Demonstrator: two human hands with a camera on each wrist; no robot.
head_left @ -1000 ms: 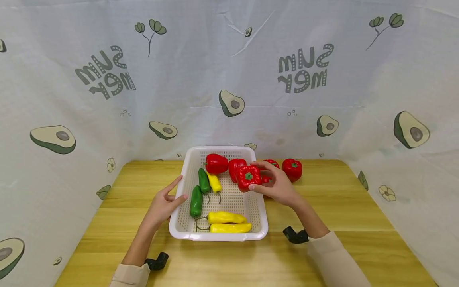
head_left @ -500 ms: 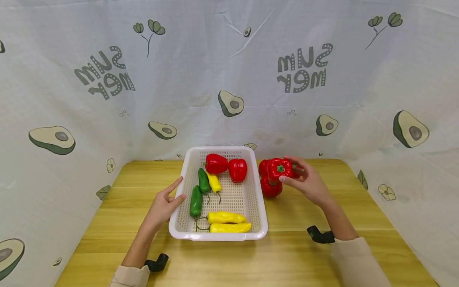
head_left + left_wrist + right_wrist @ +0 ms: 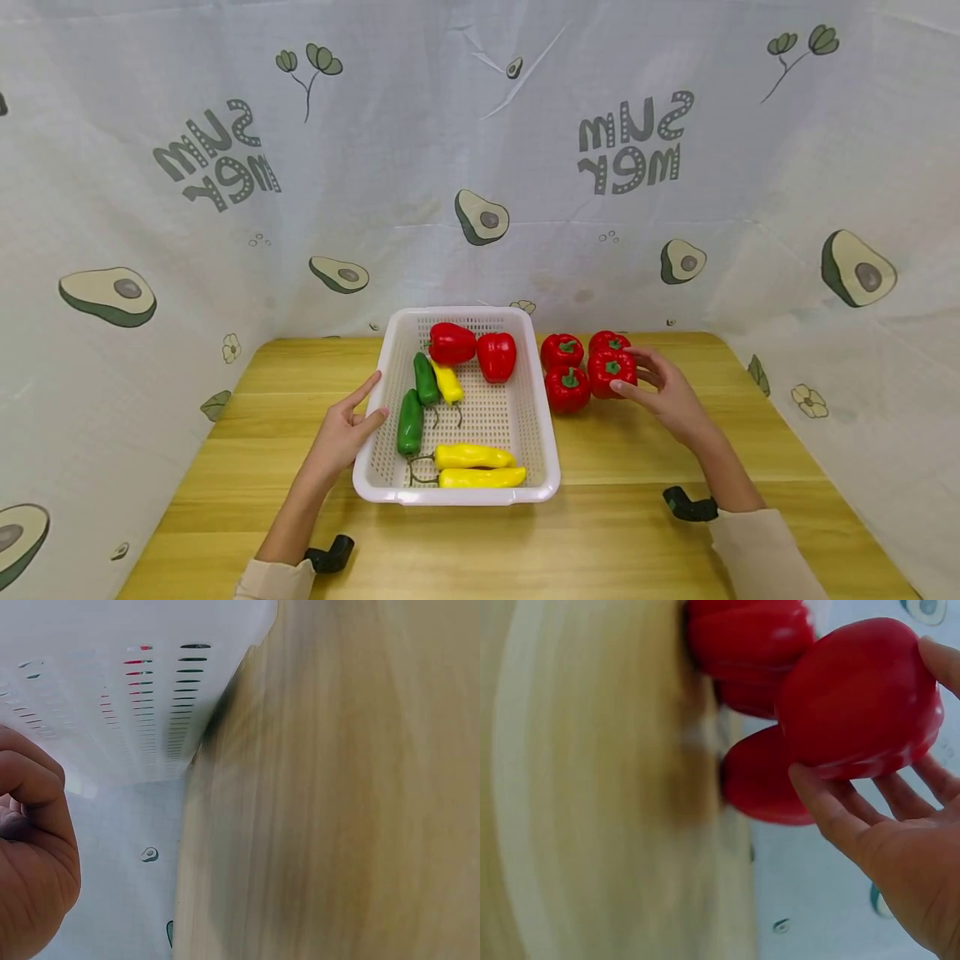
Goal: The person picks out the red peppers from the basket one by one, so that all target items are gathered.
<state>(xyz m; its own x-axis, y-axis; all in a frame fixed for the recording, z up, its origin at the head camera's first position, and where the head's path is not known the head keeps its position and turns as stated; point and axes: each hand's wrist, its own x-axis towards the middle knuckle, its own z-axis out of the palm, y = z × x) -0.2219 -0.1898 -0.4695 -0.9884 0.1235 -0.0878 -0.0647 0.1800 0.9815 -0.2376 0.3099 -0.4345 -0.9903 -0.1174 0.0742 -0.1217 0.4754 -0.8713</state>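
Observation:
My right hand (image 3: 671, 404) grips a red bell pepper (image 3: 609, 375) between thumb and fingers, its green stem facing the head camera. In the right wrist view that bell pepper (image 3: 859, 697) is off the table, close to the others. Three more red bell peppers stand on the table beside it: a front one (image 3: 567, 390), a back-left one (image 3: 562, 351) and a partly covered one (image 3: 609, 341). My left hand (image 3: 341, 429) holds the left rim of a white perforated basket (image 3: 480, 497); curled fingers (image 3: 34, 787) show in the left wrist view.
Inside the basket lie two red bell peppers (image 3: 497, 357), two green peppers (image 3: 410, 422) and three yellow peppers (image 3: 474, 455). The wooden table (image 3: 637, 533) ends at the back against a white cloth (image 3: 420, 167) with avocado prints.
My right hand has carried the red bell pepper from above the basket's right side out to the right and lowered it among the other bell peppers. The left hand stays on the basket.

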